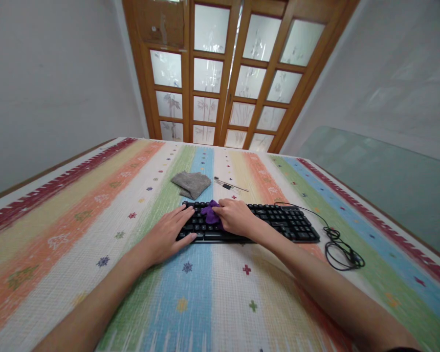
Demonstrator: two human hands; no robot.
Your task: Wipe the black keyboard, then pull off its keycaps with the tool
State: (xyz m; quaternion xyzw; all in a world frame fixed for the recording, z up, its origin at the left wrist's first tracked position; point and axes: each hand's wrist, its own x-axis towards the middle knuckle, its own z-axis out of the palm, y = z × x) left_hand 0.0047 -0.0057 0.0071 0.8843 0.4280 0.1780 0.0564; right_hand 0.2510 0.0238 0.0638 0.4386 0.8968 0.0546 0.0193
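A black keyboard [278,220] lies flat on the striped tablecloth in front of me. At its left end rests my left hand [170,230], fingers stretched out over the keys and thumb along the front edge. My right hand [236,216] pinches a purple cloth [211,212] and presses it on the keys left of the middle. The fingertips are partly hidden by the cloth and hand. From the keyboard's back edge a thin black cable [342,249] runs to a loose coil on the right.
A folded grey cloth [191,184] lies behind the keyboard. Beside it are a thin rod-like tool [234,186] and a small black piece [226,186]. The table bears a striped tablecloth [132,215]. Beyond its far edge stand wooden doors [223,73] with glass panes.
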